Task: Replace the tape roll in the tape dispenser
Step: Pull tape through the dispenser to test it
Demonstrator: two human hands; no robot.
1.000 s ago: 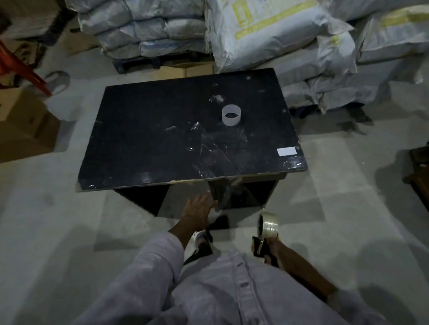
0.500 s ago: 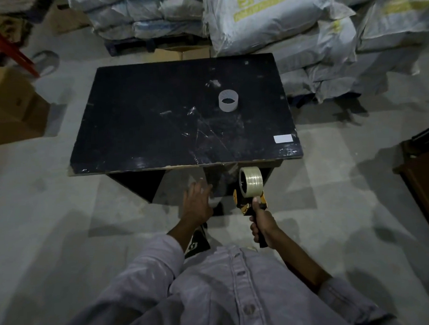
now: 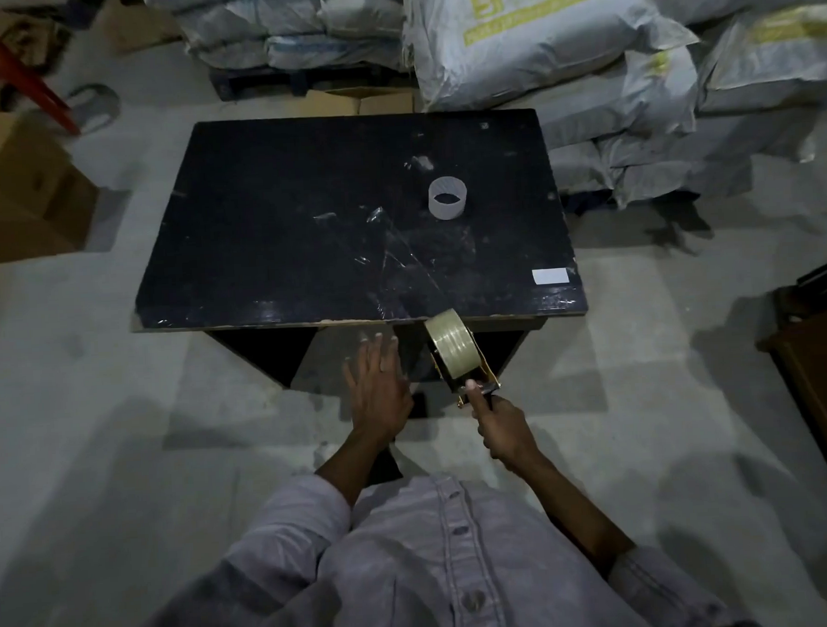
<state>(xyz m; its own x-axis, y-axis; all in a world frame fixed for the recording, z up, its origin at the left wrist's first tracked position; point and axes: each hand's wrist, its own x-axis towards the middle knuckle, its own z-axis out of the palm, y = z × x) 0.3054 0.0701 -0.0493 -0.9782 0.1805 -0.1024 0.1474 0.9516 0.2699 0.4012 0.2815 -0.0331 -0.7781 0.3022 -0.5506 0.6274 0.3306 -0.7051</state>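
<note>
**No readable text**

Yellow-green printed bands on the big white sack (image 3: 530, 24) behind the black table (image 3: 272, 215), lettering too blurred to read. Small white label (image 3: 550, 276) near the table's right front corner, blank as far as can be told.

We stand on a dim grey concrete floor (image 3: 94, 378) before a scuffed black table (image 3: 277, 215); stacked white sacks (image 3: 555, 32) line the back, cardboard boxes (image 3: 17, 190) to the left.
</note>
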